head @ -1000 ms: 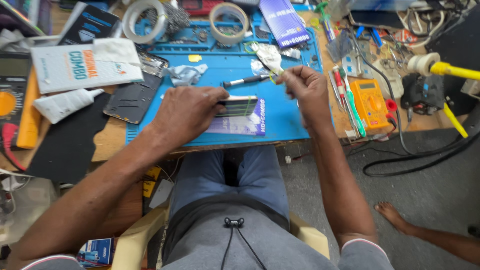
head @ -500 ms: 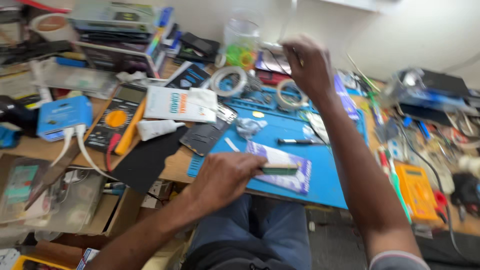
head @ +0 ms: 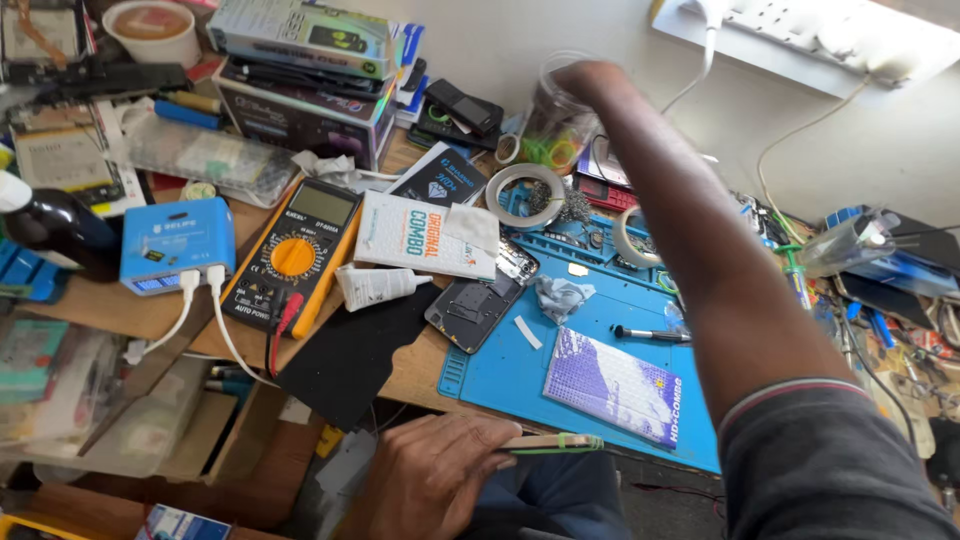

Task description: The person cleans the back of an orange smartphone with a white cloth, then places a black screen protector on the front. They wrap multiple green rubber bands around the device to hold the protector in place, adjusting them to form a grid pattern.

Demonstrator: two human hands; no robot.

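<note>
Left hand (head: 425, 480) clamped on a thin phone (head: 550, 442) banded with green, held flat at the near edge of the surface (head: 410, 375), just below the blue mat (head: 520, 365). Right hand (head: 585, 85) up at a clear jar (head: 552, 125) of green bands, blurred, grip impossible to tell. Right arm stretched far across the mat, left wrist cut off at the bottom.

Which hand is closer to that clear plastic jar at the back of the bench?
Right. The right hand reaches the clear jar; the left hand holds a phone at the bench's near edge.
</note>
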